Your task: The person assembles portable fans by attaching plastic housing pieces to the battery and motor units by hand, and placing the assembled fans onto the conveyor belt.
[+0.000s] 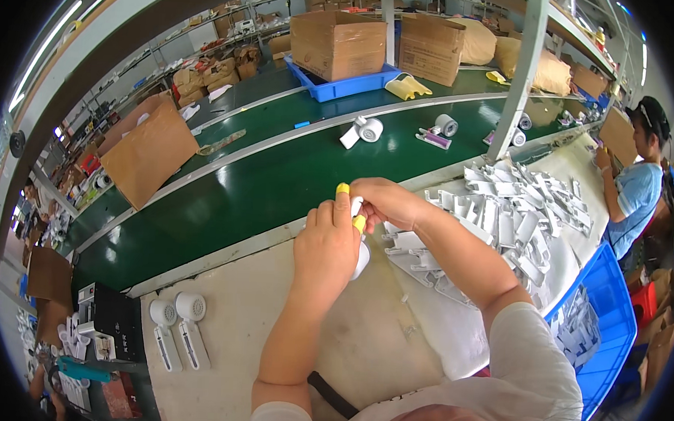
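Note:
My left hand (327,239) and my right hand (386,204) meet over the near edge of the green belt, both closed on a white plastic piece (362,261). Most of that piece is hidden behind my fingers; a rounded white side shows below them. Yellow finger covers (343,189) sit on fingertips of my left hand. To the left on the worktable lie two white round-headed devices with long handles (176,324), side by side. A heap of white plastic handle shells (513,218) spreads out right of my right forearm.
Along the green conveyor belt (256,178) lie several white round-headed parts (367,129). Beyond it stands a cardboard box (337,45) in a blue tray (335,88). A metal post (521,83) rises at the right. A blue bin (606,328) and a co-worker (633,178) are farther right.

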Motion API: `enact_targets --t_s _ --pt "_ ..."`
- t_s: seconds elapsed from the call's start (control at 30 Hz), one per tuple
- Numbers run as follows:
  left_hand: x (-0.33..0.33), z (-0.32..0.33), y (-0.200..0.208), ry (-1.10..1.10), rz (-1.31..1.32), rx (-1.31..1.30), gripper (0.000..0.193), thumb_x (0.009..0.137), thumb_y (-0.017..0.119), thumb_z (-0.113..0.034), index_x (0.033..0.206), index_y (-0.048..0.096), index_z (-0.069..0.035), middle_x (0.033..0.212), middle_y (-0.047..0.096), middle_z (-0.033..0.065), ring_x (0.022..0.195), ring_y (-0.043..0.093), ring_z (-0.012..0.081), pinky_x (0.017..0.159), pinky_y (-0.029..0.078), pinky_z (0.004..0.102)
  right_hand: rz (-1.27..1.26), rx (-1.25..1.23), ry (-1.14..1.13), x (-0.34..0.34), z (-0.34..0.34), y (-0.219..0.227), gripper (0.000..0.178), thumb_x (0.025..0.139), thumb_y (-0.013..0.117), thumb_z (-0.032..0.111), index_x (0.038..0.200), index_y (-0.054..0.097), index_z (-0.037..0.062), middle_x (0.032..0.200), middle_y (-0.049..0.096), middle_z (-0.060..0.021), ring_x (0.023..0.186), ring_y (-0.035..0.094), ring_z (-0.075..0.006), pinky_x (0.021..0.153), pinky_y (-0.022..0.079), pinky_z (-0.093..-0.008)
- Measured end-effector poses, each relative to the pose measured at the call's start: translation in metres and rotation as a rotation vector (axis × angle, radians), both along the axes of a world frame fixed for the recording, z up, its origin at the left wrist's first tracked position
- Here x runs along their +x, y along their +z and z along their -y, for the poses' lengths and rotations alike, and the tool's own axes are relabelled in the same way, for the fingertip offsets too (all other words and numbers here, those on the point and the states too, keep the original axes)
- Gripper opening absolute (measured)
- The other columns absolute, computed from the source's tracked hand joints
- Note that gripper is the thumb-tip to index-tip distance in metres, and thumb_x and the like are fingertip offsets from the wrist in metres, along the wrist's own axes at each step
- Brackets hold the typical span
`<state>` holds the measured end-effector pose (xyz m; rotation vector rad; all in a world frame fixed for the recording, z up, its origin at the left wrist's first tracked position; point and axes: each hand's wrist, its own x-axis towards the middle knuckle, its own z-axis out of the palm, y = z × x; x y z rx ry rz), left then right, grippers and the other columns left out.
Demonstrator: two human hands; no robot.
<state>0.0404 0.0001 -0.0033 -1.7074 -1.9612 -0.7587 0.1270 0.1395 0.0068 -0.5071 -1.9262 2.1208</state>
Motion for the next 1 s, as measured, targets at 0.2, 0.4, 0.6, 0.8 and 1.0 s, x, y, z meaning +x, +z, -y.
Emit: enact_targets --t_s 0.2,0.4,0.6,0.8,1.0 --pt "0.012 0.007 -0.008 -0.453 1.133 -0.018 0.034 0.092 0.039 -0.018 0.123 0.039 -0.003 0.096 0.057 0.0119 0.08 0.061 0.018 0.064 0.051 0.0323 -0.279 0.128 -0.137 0.058 0.026 -0.026 0.03 0.089 0.052 0.031 0.097 0.055 0.0023 0.089 0.057 -0.005 0.082 0.055 -0.0131 0.072 0.044 -0.0264" --pt "0.008 0.0 -0.012 -0.814 2.126 0.181 0.042 0.088 0.027 -0.03 0.11 0.047 0.0 0.097 0.058 0.0175 0.08 0.061 0.0305 0.067 0.054 0.0447 -0.297 0.248 -0.003 0.069 0.03 -0.034 0.072 0.076 0.066 0.032 0.133 0.032 0.0048 0.125 0.04 -0.0091 0.115 0.041 -0.0197 0.095 0.035 -0.0319" --pt "0.006 0.021 -0.026 -0.628 2.043 0.233 0.048 0.093 0.035 -0.042 0.114 0.047 -0.001 0.096 0.058 0.0148 0.066 0.061 0.0217 0.044 0.049 0.0304 -0.022 -0.05 0.125 0.053 0.049 -0.044 0.083 0.072 0.071 0.038 0.135 0.029 0.0051 0.13 0.037 -0.0155 0.117 0.041 -0.0253 0.096 0.036 -0.0354" --pt "-0.01 0.038 -0.022 -0.741 1.988 0.34 0.034 0.092 0.04 -0.027 0.109 0.049 0.001 0.099 0.058 0.0177 0.072 0.063 0.0259 0.054 0.055 0.0342 -0.286 0.088 0.005 0.04 0.068 -0.073 0.095 0.066 0.074 0.01 0.139 0.014 0.0075 0.125 0.038 -0.0169 0.11 0.046 -0.0242 0.089 0.043 -0.0341" --pt "-0.024 0.051 -0.007 -0.647 1.773 0.051 0.026 0.092 0.038 -0.019 0.107 0.047 0.0 0.096 0.06 0.0166 0.071 0.063 0.0236 0.056 0.053 0.0314 -0.277 1.274 -0.425 0.05 0.053 -0.056 0.076 0.06 0.07 -0.003 0.127 0.035 0.0084 0.116 0.047 -0.0157 0.097 0.054 -0.0311 0.081 0.047 -0.0362"
